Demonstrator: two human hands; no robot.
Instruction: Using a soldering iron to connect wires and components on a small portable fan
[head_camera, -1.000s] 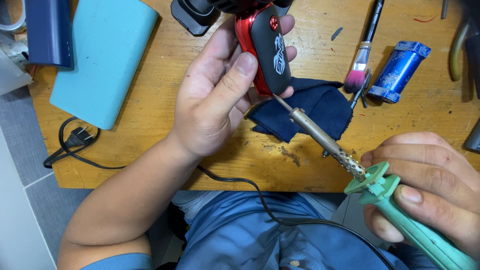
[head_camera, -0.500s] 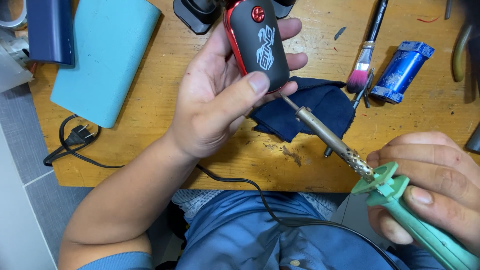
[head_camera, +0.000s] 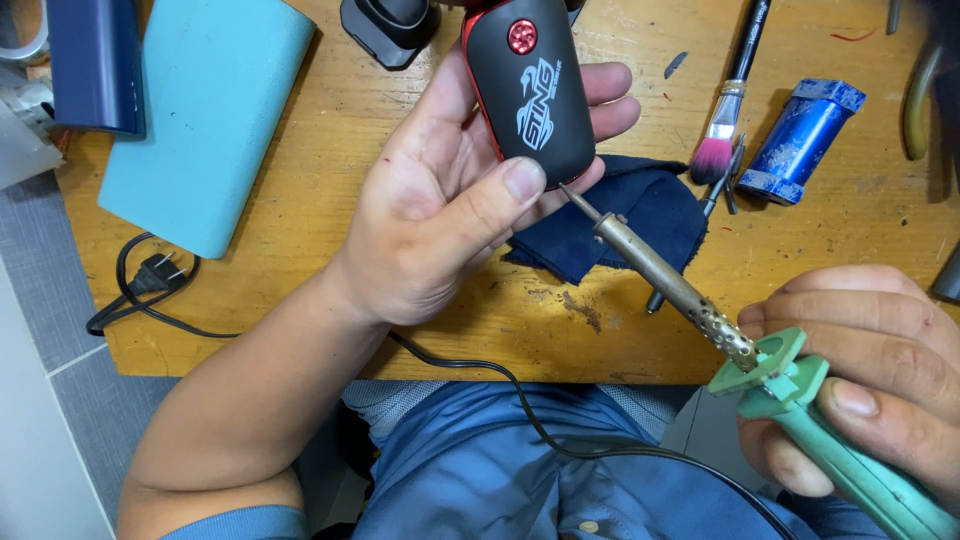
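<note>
My left hand (head_camera: 440, 210) holds a black, oblong device (head_camera: 530, 90) with a red rim and a round red button, its flat face turned up toward me; my thumb presses its lower edge. My right hand (head_camera: 880, 370) grips the green handle of a soldering iron (head_camera: 690, 300). The iron's metal shaft points up and left, and its tip touches the lower right corner of the device. Under the tip lies a dark blue cloth (head_camera: 640, 220) on the wooden table (head_camera: 310, 280).
A light blue flat case (head_camera: 200, 120) and a dark blue box (head_camera: 95, 60) lie at the left. A pink-tipped brush (head_camera: 725, 120) and a blue cylinder (head_camera: 800, 140) sit at the right. A black plug and cord (head_camera: 150, 280) hang over the table's front edge.
My left hand has turned the device from edge-on to flat face up. The soldering iron has stayed with its tip at the device's lower end.
</note>
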